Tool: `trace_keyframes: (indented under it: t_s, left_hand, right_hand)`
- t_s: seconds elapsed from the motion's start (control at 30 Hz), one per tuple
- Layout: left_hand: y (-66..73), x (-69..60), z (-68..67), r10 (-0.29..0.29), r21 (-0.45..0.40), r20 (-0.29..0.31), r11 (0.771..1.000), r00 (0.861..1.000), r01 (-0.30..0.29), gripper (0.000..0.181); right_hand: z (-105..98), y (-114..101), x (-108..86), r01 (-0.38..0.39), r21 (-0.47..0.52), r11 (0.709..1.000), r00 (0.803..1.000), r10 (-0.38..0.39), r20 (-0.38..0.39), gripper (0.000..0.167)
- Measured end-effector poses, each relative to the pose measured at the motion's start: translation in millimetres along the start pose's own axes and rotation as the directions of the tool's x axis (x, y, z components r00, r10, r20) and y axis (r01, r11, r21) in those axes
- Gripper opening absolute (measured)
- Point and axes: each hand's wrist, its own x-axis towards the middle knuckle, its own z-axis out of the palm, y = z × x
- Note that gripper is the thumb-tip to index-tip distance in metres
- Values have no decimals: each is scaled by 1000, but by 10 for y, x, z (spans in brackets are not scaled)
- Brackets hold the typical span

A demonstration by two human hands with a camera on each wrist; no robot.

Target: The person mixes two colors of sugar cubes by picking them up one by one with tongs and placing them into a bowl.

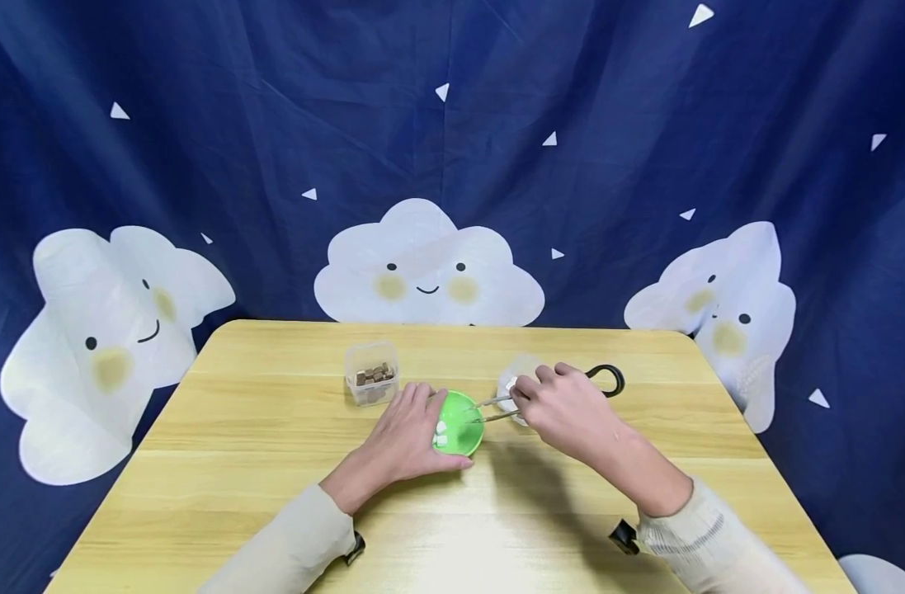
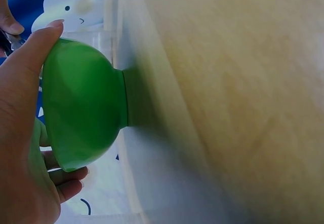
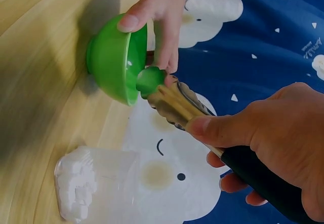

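"So, which step is the person working on?"

"Probably transferring white pieces (image 1: 440, 435) into the green bowl (image 2: 83, 107), which is standing near the middle of the surface (image 1: 274, 404). The left hand (image 1: 403, 437) is holding it, fingers curling round its side."

"And the right hand (image 1: 571, 410)?"

"Its fingers are gripping metal tongs (image 3: 174, 105) by the dark handle (image 3: 263, 181). The tips are standing apart at the bowl's mouth, with nothing showing between them."

"Where are other pieces lying?"

"More white ones are filling the bottom of a clear tub (image 3: 116, 183), to the bowl's right, towards the surface's far edge. A second tub (image 1: 363, 355), holding brown pieces (image 1: 374, 374), is sitting to the bowl's left, also towards that edge."

"What is the next move calling for?"

"If the bowl is being filled, likely lifting the tongs clear, reaching rightward into the clear tub and pinching one piece gently while the bowl is being steadied."
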Motion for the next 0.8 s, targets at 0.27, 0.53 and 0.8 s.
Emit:
trace_keyframes:
  t_s: [0.27,0.53,0.8]
  left_hand:
    - [-3,4,-4,-5,-12,-2,1000,1000,5,116]
    - [-25,-23,3,-24,-56,-15,998,1000,23,117]
    - [-62,-107,-26,-36,-90,-23,995,999,33,121]
  right_hand:
    - [5,21,11,-26,13,1000,1000,26,1,16]
    - [45,54,-28,-43,23,999,999,43,-1,34]
    - [99,80,-71,-138,84,987,990,138,13,47]
